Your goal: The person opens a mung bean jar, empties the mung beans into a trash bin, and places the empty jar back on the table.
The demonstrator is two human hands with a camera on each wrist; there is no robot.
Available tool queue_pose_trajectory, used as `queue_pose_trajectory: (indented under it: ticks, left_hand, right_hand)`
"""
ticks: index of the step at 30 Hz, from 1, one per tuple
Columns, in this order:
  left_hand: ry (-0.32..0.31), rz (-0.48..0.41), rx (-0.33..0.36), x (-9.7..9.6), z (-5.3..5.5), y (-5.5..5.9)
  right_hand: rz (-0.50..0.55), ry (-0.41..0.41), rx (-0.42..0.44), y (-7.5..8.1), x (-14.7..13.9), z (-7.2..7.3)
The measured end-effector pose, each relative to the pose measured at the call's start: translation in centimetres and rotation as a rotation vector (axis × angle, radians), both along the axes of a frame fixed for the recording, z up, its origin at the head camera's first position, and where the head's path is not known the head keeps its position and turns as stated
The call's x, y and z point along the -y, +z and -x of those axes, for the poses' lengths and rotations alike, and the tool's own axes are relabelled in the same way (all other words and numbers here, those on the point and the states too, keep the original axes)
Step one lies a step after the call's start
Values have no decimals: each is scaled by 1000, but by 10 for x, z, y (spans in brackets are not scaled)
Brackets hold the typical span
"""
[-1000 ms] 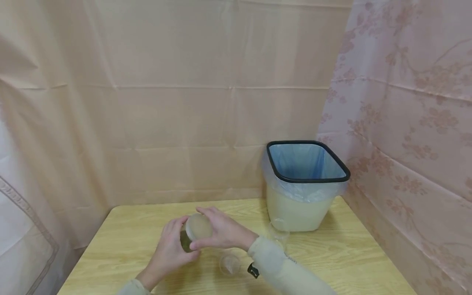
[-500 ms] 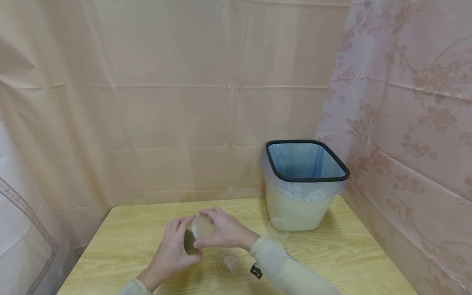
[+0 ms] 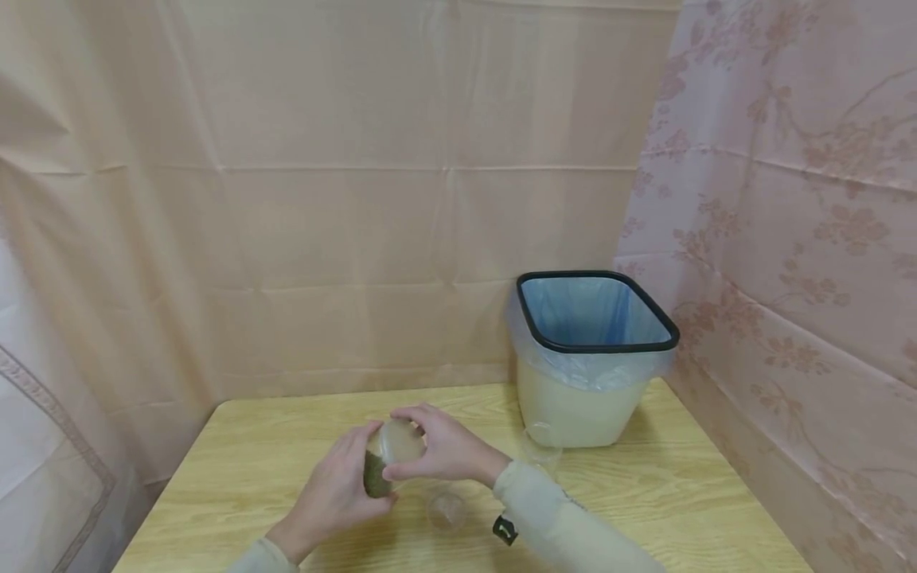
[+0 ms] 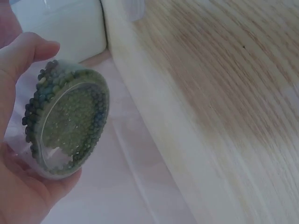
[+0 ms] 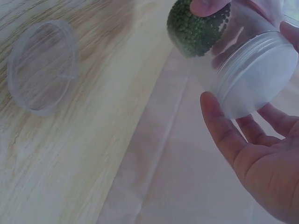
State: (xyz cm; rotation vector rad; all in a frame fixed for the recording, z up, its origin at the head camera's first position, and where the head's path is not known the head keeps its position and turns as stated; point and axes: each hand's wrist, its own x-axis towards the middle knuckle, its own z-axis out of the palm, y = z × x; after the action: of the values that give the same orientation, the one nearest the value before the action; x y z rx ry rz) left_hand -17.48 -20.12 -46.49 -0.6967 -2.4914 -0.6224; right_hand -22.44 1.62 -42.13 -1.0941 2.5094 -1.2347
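Observation:
My left hand [image 3: 331, 484] grips a clear jar [image 3: 374, 476] round its side, tilted above the table. Small round green beans [image 4: 72, 116] lie heaped toward the jar's base, which faces the left wrist camera. A translucent whitish lid [image 3: 404, 442] covers the jar's other end. My right hand [image 3: 458, 450] has its thumb and fingers curled round that lid's rim. In the right wrist view, the lid [image 5: 261, 77] sits on the jar mouth with the fingertips at its edge. A clear round plastic container [image 3: 447, 511] stands on the table below the right wrist.
A cream bin [image 3: 580, 406] with a black rim and a plastic liner stands at the table's back right. Another clear plastic container [image 3: 542, 446] is in front of it. Curtains hang behind the wooden table [image 3: 265, 446] and along its right side.
Both hands and the jar have shifted slightly to the right. The jar has turned a little, with its lid end facing more to the right. The bin and clear containers stay put.

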Motion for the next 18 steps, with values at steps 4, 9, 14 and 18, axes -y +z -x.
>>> queue_pose_trajectory:
  ticks: [4, 9, 14, 18]
  left_hand:
    - [-12, 21, -5, 2, -2, 2]
    - [-15, 44, 12, 4, -5, 3]
    - [-34, 45, 83, 2, -4, 7]
    - [-43, 52, 133, 1, -3, 10]
  right_hand:
    - [35, 30, 49, -4, 0, 2]
    - [36, 60, 58, -8, 0, 4]
    - [30, 61, 96, -7, -3, 3]
    - [25, 60, 114, -6, -5, 4]
